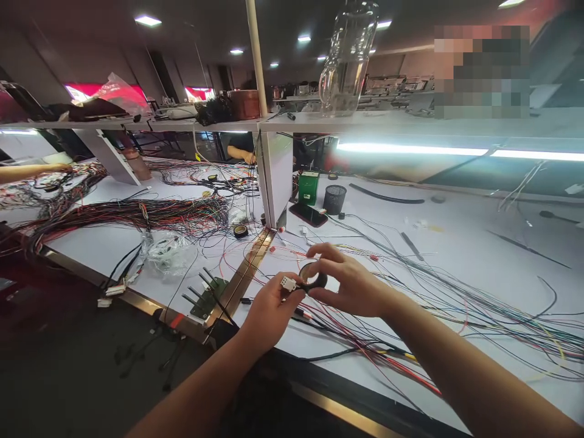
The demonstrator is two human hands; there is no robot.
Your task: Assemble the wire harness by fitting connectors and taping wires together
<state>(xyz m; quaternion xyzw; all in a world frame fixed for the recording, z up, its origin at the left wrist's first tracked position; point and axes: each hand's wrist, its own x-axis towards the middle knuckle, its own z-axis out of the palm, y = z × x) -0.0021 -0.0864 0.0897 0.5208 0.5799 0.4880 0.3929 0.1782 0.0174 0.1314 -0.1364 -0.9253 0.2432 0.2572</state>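
Observation:
Between thumb and fingers, my left hand (272,309) pinches a white connector plug (288,283) close to the bench's front edge. My right hand (349,281) is closed around a roll of black electrical tape (321,280), which touches the wires just behind the plug. The wires at that spot are mostly hidden by my fingers. Below and to the right of both hands, a bundle of red and black wires (360,344) runs along the white bench top. A black cable end (246,300) lies just left of my left hand.
A green board with upright metal pins (208,297) sits left of the brass strip (246,267). Behind are a phone (308,214), a green box (308,188) and a mesh cup (334,199). A glass jug (349,67) stands on the shelf. Other people's arms (34,173) reach in at left.

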